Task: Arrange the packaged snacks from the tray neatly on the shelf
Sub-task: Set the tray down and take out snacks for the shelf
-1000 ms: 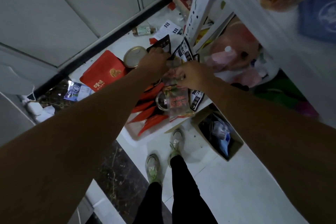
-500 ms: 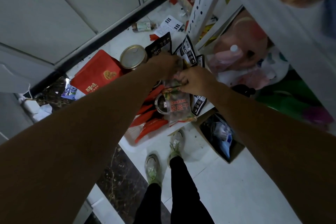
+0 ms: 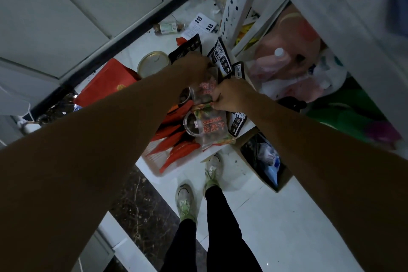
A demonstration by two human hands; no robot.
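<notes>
Left hand (image 3: 197, 68), right hand (image 3: 230, 95) pinching packets (image 3: 213, 131) (over tray (image 3: 151, 158))

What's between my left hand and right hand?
A clear snack bag with red lettering, seen in the head view; the left hand holds its top, the right hand pinches it.

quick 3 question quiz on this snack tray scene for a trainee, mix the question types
1. True or false: the right hand pinches the top edge of the clear packet with red print.
2. What lies in the white tray below that packet? A. long red pouches B. glass jars C. green apples
3. Fill in: the packets beside the shelf post are ___ in colour.
Key: 1 true; 2 A; 3 black.
</notes>
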